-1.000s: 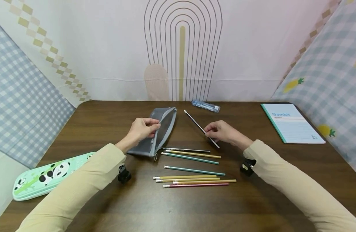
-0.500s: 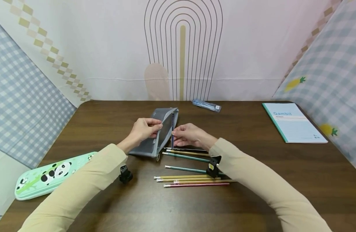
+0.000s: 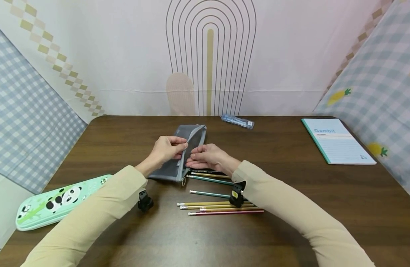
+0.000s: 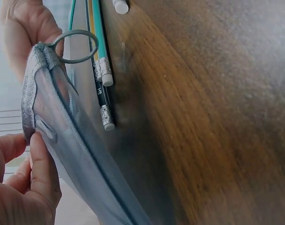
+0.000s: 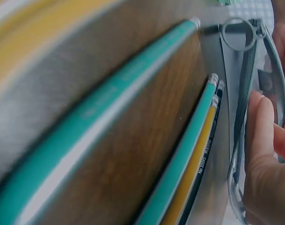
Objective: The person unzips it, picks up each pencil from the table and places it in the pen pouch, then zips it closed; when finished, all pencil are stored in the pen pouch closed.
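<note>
A grey mesh zip pouch lies tilted on the table with its mouth open towards the right; a ring pull hangs at its near end. My left hand pinches the upper edge of the mouth between thumb and fingers. My right hand reaches to the mouth with fairly straight fingers, their tips inside it in the right wrist view. No pencil shows in that hand. Just below it lie a teal pencil, a yellow pencil and a black pencil, partly under the right wrist.
Nearer me lie another teal pencil, several yellow pencils and a red pencil. A green panda pencil case is by the left forearm. At the back lies a clear blue packet, and a notebook at far right.
My right hand has carried a dark-and-white pencil leftward, turned it upright at the pouch mouth, and the pencil is now out of sight. The left hand still holds the pouch edge.
</note>
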Demonstrator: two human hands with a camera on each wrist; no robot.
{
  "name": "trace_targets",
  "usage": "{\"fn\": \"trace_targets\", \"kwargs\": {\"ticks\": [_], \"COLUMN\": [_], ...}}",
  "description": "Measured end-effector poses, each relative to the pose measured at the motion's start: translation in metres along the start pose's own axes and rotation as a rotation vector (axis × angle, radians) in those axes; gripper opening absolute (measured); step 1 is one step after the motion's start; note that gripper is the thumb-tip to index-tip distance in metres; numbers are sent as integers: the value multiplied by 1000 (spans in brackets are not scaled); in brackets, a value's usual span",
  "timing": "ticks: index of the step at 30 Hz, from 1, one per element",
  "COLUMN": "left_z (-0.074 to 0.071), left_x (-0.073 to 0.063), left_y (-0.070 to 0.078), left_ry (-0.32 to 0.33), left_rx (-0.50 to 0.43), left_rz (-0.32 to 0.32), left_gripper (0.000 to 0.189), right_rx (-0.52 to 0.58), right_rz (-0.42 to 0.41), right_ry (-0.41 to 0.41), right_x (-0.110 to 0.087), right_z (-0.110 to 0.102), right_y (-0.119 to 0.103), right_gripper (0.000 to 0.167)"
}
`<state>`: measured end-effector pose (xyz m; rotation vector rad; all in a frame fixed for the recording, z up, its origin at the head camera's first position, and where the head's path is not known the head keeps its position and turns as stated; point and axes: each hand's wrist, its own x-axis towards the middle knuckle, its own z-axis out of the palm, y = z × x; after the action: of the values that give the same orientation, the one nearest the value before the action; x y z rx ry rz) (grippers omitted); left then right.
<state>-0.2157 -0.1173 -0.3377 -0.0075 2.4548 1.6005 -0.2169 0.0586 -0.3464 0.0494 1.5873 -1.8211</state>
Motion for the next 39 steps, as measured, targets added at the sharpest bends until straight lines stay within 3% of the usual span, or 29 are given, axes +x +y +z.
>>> {"fn": "trace_targets", "kwargs": {"ticks": [3, 6, 12, 15, 25, 31, 39], "left_z": [0, 0, -3, -4, -3, -4, -3], "left_x": [-1, -1, -2, -3, -2, -3, -3], "left_y": [1, 1, -2, -3, -3, -3, -4], "left_ry": [4, 10, 3, -7, -3, -4, 0], "left_rx": [2, -3, 5, 10, 5, 11, 5], "left_rz": [0, 3, -10, -17, -13, -15, -9], "left_gripper": [31, 31, 32, 33, 31, 31, 31], "right_rx": [-110, -293, -732, -862, -1070, -1161, -1314], "right_rz": [-38, -111, -197, -216, -321, -382, -455], "right_ry": [-11, 0, 60, 56, 28, -42, -31], "right_x": [-10, -20, -34, -38, -41, -45, -53], "right_z": [-5, -19, -55, -65, -71, -80, -88], "right_y": [1, 3, 12, 17, 17, 15, 13], "right_gripper": [31, 30, 17, 9, 2, 6, 13]}}
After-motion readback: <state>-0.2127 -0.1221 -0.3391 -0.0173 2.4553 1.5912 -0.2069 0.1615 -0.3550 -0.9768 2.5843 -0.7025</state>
